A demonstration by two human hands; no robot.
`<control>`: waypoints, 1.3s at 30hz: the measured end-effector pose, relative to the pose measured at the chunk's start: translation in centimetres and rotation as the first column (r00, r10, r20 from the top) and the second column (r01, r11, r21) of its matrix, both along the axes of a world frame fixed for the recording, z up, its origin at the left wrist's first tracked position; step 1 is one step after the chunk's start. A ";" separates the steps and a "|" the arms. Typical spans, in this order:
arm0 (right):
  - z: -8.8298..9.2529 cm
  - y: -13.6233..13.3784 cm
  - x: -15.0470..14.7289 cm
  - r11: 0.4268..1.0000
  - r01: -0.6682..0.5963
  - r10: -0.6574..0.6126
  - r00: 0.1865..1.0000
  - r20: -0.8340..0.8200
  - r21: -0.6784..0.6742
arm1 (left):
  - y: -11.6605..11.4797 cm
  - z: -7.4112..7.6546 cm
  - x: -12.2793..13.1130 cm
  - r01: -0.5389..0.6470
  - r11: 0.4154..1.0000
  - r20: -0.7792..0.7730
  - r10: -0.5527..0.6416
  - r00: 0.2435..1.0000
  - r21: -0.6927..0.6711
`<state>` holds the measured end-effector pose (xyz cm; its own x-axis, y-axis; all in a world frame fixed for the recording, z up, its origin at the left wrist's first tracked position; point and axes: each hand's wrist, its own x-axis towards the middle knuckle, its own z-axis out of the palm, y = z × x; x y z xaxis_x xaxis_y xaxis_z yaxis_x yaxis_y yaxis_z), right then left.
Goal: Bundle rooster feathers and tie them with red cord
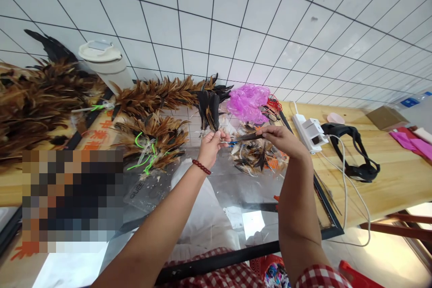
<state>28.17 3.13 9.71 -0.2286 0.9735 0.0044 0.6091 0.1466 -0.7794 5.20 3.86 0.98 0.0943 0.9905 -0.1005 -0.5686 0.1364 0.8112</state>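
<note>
My left hand [209,147], wearing a dark red bead bracelet on its wrist, is closed in a pinch at the pale quill end of a dark feather [248,137]. The fingers of my right hand [278,138] grip the same feather near its other end, so it stretches level between both hands. Just beyond my left hand stand several black feathers [209,110]; whether its fingers touch them I cannot tell. Something small and blue [232,143] shows beside the left fingertips. A pile of loose brown and white feathers [254,157] lies beneath the held feather.
Feather bundles tied with green string [153,141] and a feather garland [162,94] lie leftward, near a white tumbler [104,63]. A pink plastic bag [249,102] sits behind. On the right are a power strip [305,132], white cables and a black strapped object [354,153].
</note>
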 end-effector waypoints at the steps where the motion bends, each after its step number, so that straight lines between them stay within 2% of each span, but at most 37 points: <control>1: 0.2 0.0 -0.5 1.000 -0.022 0.021 0.999 0.042 0.006 | 0.1 -0.3 0.1 -0.062 0.997 -0.033 0.063 0.997 0.045; 3: 0.3 -0.1 -1.4 0.998 -0.053 0.050 0.991 0.121 0.025 | 0.3 -1.0 0.3 -0.145 0.978 -0.145 0.167 0.975 0.149; 6: 0.2 -0.1 -2.6 0.994 -0.087 0.072 0.972 0.222 0.060 | 0.4 -1.7 0.2 -0.129 0.961 -0.361 0.214 0.908 0.245; 10: 0.0 -0.1 -3.7 0.982 -0.086 0.035 0.957 0.287 0.167 | 0.0 -1.6 -0.1 0.038 0.961 -0.603 0.140 0.785 0.273; 13: 0.0 0.1 -4.2 0.960 -0.020 -0.066 0.953 0.295 0.279 | -0.4 -1.2 -0.3 0.191 0.901 -0.742 0.184 0.645 0.389; 15: -0.2 0.2 -4.3 0.948 0.036 -0.118 0.963 0.242 0.317 | -0.5 -1.1 -0.3 0.265 0.857 -0.771 0.211 0.600 0.442; 17: -0.5 0.5 -4.2 0.940 0.120 -0.167 0.978 0.122 0.319 | -0.4 -1.2 -0.1 0.241 0.874 -0.755 0.192 0.627 0.422; 19: -0.8 0.7 -3.9 0.909 0.258 -0.266 0.964 -0.021 0.329 | -0.2 -1.2 0.1 0.101 0.947 -0.673 0.139 0.726 0.305; 20: -0.8 0.7 -3.7 0.867 0.344 -0.338 0.938 -0.081 0.362 | -0.1 -1.1 0.1 0.018 0.978 -0.595 0.110 0.796 0.206; 21: -0.8 0.8 -3.7 0.799 0.430 -0.418 0.900 -0.127 0.420 | 0.0 -0.9 0.2 -0.044 0.995 -0.494 0.084 0.865 0.094; 23: -0.7 0.7 -4.0 0.623 0.524 -0.532 0.828 -0.176 0.581 | 0.1 -0.3 0.1 -0.060 0.994 -0.271 0.035 0.962 -0.087; 24: -0.8 0.6 -4.4 0.554 0.512 -0.549 0.817 -0.174 0.656 | 0.1 0.0 0.0 -0.032 0.991 -0.182 0.007 0.983 -0.130; 25: -0.9 0.5 -5.0 0.520 0.463 -0.535 0.831 -0.149 0.718 | 0.0 0.4 -0.1 0.008 0.988 -0.114 -0.026 0.993 -0.153; 26: -1.3 0.4 -5.7 0.523 0.380 -0.489 0.867 -0.096 0.763 | -0.1 0.7 -0.2 0.049 0.984 -0.060 -0.060 0.996 -0.168; 27: -1.7 0.2 -6.5 0.551 0.264 -0.410 0.912 -0.019 0.791 | -0.2 1.0 -0.3 0.087 0.980 -0.014 -0.091 0.996 -0.181; 29: -2.9 0.0 -8.2 0.603 -0.024 -0.187 0.967 0.171 0.797 | -0.3 1.4 -0.5 0.133 0.970 0.080 -0.119 0.990 -0.202; 31: -4.0 -0.1 -9.9 0.589 -0.275 -0.016 0.936 0.351 0.759 | -0.3 1.6 -0.6 0.132 0.968 0.184 -0.093 0.979 -0.211; 32: -4.4 -0.2 -10.6 0.575 -0.353 0.022 0.909 0.417 0.738 | -0.3 1.6 -0.6 0.123 0.968 0.233 -0.071 0.970 -0.217; 34: -4.8 -0.3 -11.5 0.574 -0.407 0.029 0.877 0.480 0.710 | -0.1 1.6 -0.7 0.126 0.964 0.309 -0.049 0.950 -0.235; 36: -4.5 -0.2 -11.8 0.615 -0.403 0.057 0.880 0.471 0.678 | 0.0 1.5 -0.8 0.149 0.957 0.356 -0.052 0.933 -0.249; 38: -3.6 0.1 -10.9 0.710 -0.353 0.085 0.902 0.423 0.609 | 0.1 1.4 -0.9 0.149 0.957 0.365 -0.049 0.930 -0.250; 39: -3.2 0.2 -10.1 0.771 -0.293 0.053 0.914 0.403 0.565 | 0.1 1.3 -0.9 0.140 0.959 0.348 -0.047 0.936 -0.247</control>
